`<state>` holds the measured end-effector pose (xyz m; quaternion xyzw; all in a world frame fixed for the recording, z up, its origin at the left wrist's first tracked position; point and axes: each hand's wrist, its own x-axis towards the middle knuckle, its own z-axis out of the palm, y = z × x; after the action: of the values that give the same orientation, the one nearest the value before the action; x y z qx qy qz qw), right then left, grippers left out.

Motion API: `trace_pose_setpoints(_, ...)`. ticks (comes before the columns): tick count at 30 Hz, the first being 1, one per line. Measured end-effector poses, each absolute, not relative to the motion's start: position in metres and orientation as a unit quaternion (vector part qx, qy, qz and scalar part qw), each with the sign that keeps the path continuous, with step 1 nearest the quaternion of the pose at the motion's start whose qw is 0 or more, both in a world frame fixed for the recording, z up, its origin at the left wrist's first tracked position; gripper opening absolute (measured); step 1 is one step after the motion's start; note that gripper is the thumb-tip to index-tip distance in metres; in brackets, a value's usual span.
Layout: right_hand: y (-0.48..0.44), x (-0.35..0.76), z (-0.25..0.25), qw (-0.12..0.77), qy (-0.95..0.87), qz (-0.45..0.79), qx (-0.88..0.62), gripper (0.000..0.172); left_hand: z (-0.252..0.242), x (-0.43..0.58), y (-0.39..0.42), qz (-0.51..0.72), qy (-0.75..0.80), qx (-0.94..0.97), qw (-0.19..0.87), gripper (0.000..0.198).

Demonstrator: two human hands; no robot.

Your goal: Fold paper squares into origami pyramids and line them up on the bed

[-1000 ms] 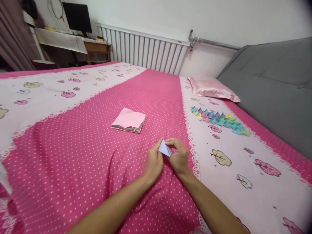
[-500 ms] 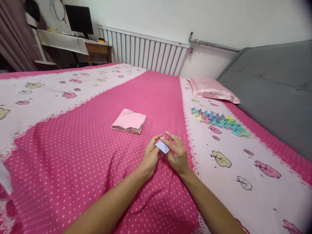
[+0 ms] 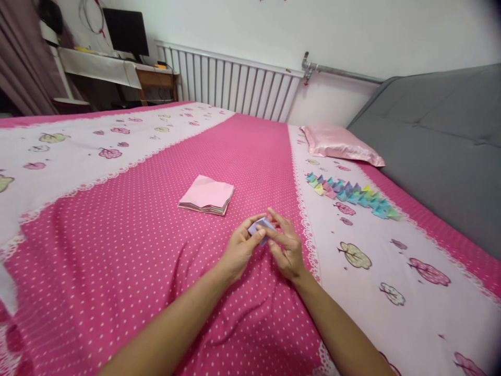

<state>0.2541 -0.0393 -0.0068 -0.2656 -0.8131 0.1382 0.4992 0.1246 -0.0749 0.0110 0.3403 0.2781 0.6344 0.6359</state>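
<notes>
A small folded piece of light purple paper (image 3: 263, 224) is held between both hands above the pink dotted bedspread (image 3: 156, 250). My left hand (image 3: 239, 249) pinches its left side, thumb on the near face. From the right, my right hand (image 3: 287, 245) has its fingers closed on the paper's other side; part of the paper is covered by these fingers. Up and to the left of my hands lies a stack of square paper (image 3: 207, 193), with a pink sheet on top. Rows of small folded paper pieces (image 3: 352, 194) in blue, green, yellow, pink and purple lie at the right.
Behind the folded pieces is a pink pillow (image 3: 340, 142), next to a grey headboard (image 3: 434, 125). A white radiator (image 3: 230, 78) stands along the far wall. At the far left, a desk (image 3: 102, 68) bears a black monitor (image 3: 126, 32).
The purple paper has been turned and tilted between my fingers. My left thumb has come up over its near face, and my right fingers have shifted across it.
</notes>
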Motion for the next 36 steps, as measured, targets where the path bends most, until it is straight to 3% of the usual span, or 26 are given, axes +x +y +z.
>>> trace_pose_setpoints(9, -0.038, 0.251, -0.011, 0.585, -0.706, 0.267, -0.295, 0.019, 0.008, 0.122, -0.073, 0.623, 0.307, 0.347, 0.630, 0.030)
trace_pose_setpoints(16, -0.035, 0.246, -0.015, 0.596, -0.626, 0.388, -0.318, 0.030, 0.003, 0.121, -0.069, 0.644, 0.329, 0.341, 0.600, 0.022)
trace_pose_setpoints(23, -0.034, 0.247, -0.017, 0.587, -0.637, 0.369, -0.337, 0.022, 0.002, 0.120, -0.068, 0.663, 0.342, 0.311, 0.589, 0.017)
trace_pose_setpoints(31, -0.035, 0.247, -0.015, 0.580, -0.657, 0.337, -0.343, 0.021, 0.008, 0.111, -0.065, 0.604, 0.495, 0.473, 0.408, 0.017)
trace_pose_setpoints(36, -0.036, 0.247, -0.015, 0.576, -0.658, 0.329, -0.356, 0.019, 0.012, 0.110, -0.066, 0.613, 0.483, 0.458, 0.425, 0.014)
